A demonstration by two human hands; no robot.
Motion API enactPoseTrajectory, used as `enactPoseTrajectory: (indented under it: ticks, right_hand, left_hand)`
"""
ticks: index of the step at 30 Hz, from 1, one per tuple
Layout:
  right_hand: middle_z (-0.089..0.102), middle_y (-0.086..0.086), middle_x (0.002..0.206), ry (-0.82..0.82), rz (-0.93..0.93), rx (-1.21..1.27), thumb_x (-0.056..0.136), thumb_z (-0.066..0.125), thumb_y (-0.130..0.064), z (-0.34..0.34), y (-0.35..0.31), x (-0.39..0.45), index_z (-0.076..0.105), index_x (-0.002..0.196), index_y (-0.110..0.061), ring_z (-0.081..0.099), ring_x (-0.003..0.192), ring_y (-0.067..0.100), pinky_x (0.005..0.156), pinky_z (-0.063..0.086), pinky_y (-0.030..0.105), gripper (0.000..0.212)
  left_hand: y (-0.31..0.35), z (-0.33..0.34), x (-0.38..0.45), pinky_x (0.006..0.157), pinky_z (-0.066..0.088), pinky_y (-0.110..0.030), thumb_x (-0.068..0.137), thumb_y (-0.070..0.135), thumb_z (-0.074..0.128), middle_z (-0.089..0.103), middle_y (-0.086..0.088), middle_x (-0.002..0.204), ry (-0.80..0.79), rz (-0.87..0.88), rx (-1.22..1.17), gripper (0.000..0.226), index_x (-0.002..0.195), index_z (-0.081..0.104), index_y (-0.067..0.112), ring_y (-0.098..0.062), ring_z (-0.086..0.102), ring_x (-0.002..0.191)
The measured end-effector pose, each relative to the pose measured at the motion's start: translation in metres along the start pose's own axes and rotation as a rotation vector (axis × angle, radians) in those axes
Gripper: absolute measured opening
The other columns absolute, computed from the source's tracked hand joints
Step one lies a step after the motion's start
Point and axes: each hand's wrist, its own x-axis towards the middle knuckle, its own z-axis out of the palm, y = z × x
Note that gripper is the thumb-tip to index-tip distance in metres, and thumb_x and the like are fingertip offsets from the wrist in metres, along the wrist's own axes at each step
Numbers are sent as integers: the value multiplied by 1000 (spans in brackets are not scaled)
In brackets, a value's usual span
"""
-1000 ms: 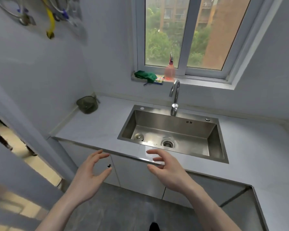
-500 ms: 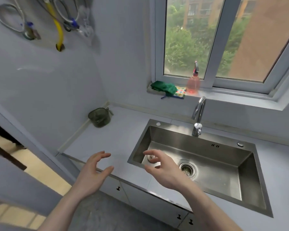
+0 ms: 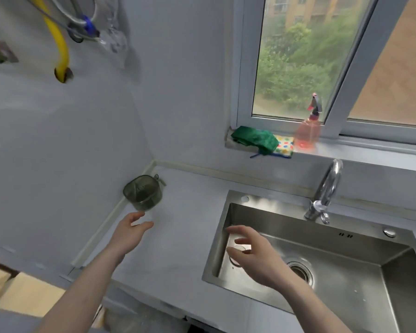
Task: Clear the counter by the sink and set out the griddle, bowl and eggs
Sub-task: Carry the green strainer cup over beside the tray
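Hands came first in view, both empty with fingers loosely spread: the right hand (image 3: 255, 254) hung over the left end of the stainless sink (image 3: 327, 246), while the left hand (image 3: 130, 230) reached toward the counter's (image 3: 185, 236) back-left corner, fingertips just short of the small dark-green translucent container (image 3: 143, 192) standing there. To clear it well, I judged, the left hand should close around its round ribbed wall below the rim and lift straight up, minding the small handle on its far side. Griddle, bowl and eggs were nowhere visible; farther back a chrome faucet (image 3: 326, 192) curved up, and the sill held a crumpled green cloth (image 3: 255, 138), a spotted sponge (image 3: 283, 146) and a pink spray bottle (image 3: 306, 131).
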Motion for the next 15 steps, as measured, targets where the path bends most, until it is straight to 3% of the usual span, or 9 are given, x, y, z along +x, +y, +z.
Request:
enactPoseTrajectory:
  ticks: [2, 4, 8, 12, 15]
  right_hand:
    - [54, -30, 123, -10, 14, -10, 93, 63, -35, 12, -12, 25, 56, 124, -50, 55, 115, -9, 88, 55, 23, 35]
    - [51, -34, 120, -21, 44, -22, 94, 63, -38, 23, -25, 46, 54, 126, -52, 57, 112, -8, 74, 50, 15, 36]
    - [52, -30, 119, -2, 99, -11, 95, 63, -36, 39, -38, 83, 54, 123, -53, 61, 99, -3, 65, 44, 12, 34]
    - [54, -28, 118, 29, 166, 6, 93, 65, -37, 53, -39, 106, 55, 118, -55, 64, 104, 0, 71, 50, 19, 32]
    - [54, -26, 121, 60, 194, 0, 93, 65, -34, 58, -37, 117, 57, 116, -54, 59, 113, -4, 80, 56, 24, 32]
  left_hand:
    - [-2, -8, 50, 112, 45, -49, 89, 35, 76, 51, 0, 147, 12, -71, -50, 55, 139, 55, 22, -25, 53, 130]
    - [-1, -14, 91, 110, 46, -51, 91, 28, 75, 54, -4, 137, 29, -124, -101, 49, 134, 56, 16, -27, 54, 121]
    - [-6, -19, 163, 97, 49, -42, 95, 27, 70, 53, -6, 125, 26, -240, -174, 57, 144, 49, 7, -30, 53, 110]
    - [-25, -20, 221, 103, 48, -46, 96, 39, 69, 52, -7, 145, -8, -369, -263, 64, 149, 45, 12, -32, 51, 131]
    - [-40, -16, 257, 98, 50, -43, 96, 42, 69, 51, -10, 150, 16, -427, -282, 66, 149, 45, 12, -34, 53, 130]
